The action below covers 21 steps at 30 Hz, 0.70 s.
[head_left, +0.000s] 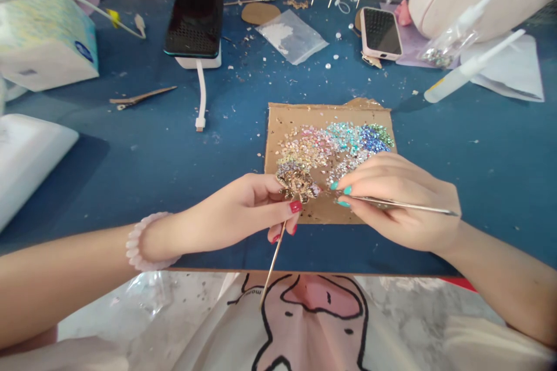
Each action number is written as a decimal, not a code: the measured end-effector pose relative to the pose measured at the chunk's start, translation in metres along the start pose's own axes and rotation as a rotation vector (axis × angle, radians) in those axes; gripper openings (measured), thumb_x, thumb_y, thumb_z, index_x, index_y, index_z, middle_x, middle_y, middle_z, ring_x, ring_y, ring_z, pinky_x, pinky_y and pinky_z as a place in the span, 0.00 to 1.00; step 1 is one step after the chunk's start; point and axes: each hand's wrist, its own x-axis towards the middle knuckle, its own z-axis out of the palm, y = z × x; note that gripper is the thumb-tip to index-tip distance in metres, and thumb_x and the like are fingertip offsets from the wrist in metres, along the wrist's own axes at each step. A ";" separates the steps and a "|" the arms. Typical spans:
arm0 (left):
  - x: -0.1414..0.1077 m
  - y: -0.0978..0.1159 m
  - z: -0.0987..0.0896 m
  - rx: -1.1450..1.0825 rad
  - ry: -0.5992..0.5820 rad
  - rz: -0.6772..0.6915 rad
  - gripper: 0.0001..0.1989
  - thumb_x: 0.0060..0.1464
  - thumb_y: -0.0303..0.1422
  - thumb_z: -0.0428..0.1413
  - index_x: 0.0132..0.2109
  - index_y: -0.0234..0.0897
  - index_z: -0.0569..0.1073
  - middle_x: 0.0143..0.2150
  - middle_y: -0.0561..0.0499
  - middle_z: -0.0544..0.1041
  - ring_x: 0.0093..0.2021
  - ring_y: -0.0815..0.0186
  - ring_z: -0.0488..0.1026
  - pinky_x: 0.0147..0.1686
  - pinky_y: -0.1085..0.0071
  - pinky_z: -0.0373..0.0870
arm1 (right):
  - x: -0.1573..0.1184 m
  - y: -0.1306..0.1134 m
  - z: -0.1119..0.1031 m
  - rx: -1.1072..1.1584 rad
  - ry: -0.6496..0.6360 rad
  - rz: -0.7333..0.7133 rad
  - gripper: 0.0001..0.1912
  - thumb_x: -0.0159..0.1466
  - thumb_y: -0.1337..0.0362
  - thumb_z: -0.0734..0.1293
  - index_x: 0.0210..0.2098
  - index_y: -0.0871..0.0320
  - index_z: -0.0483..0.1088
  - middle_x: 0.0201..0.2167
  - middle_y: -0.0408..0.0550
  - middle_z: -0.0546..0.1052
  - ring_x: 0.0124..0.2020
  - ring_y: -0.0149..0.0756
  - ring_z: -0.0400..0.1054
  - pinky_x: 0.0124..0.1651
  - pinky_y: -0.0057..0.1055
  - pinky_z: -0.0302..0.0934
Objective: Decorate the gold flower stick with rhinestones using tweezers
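Tweezers point(420, 207), or a similar slim metal tool, are lying along our right hand point(402, 182) at centre right of the frame, and our right grip is pinching them near the tip. Our left hand point(243, 208) is pinching a metallic flower ornament point(297, 185) between thumb and fingers near the middle of the frame, with a thin stick point(273, 264) slanting down from it. The flower is hovering over the lower left part of a cardboard sheet point(277, 127), where colourful shiny chips point(343, 136) are lying loose.

The tip is pointing towards the flower's right-hand petals; what it is carrying, if anything, is too small for us to tell. Judging by this pose, we are doing delicate work at the petal edge, so we should be anchoring the flower firmly without bending it, and turning the stick rather than twisting the right wrist. We should be squeezing lightly, since hard pressure could be flicking tiny pieces away. Our right knuckles should be clearing the colour groups, which a careless brush could be mixing.
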 end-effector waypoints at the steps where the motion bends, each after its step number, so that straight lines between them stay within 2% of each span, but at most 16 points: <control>1: 0.000 0.000 0.000 -0.003 0.004 0.003 0.14 0.61 0.27 0.51 0.27 0.30 0.72 0.23 0.57 0.69 0.22 0.78 0.64 0.25 0.83 0.63 | 0.000 0.000 0.000 -0.008 -0.003 -0.004 0.07 0.59 0.76 0.67 0.32 0.58 0.69 0.27 0.46 0.79 0.30 0.35 0.73 0.35 0.36 0.67; 10: 0.000 -0.002 -0.001 -0.010 0.008 0.007 0.14 0.61 0.28 0.51 0.27 0.30 0.71 0.23 0.56 0.69 0.22 0.78 0.64 0.25 0.82 0.63 | 0.000 -0.003 0.001 0.016 -0.014 0.074 0.08 0.60 0.73 0.67 0.32 0.53 0.69 0.27 0.41 0.78 0.30 0.33 0.74 0.37 0.34 0.68; 18: 0.002 0.001 -0.005 0.011 -0.030 0.012 0.13 0.62 0.30 0.50 0.29 0.31 0.71 0.26 0.55 0.71 0.23 0.78 0.66 0.26 0.82 0.64 | -0.001 -0.001 0.002 0.018 -0.089 0.105 0.05 0.61 0.71 0.67 0.32 0.54 0.68 0.27 0.43 0.78 0.31 0.35 0.74 0.37 0.34 0.68; 21: 0.002 0.001 -0.005 0.015 -0.031 0.009 0.13 0.61 0.30 0.51 0.28 0.31 0.70 0.26 0.55 0.71 0.23 0.77 0.66 0.26 0.82 0.64 | 0.000 -0.001 0.000 0.009 -0.076 0.105 0.06 0.61 0.71 0.67 0.33 0.54 0.68 0.28 0.43 0.78 0.32 0.35 0.74 0.38 0.34 0.68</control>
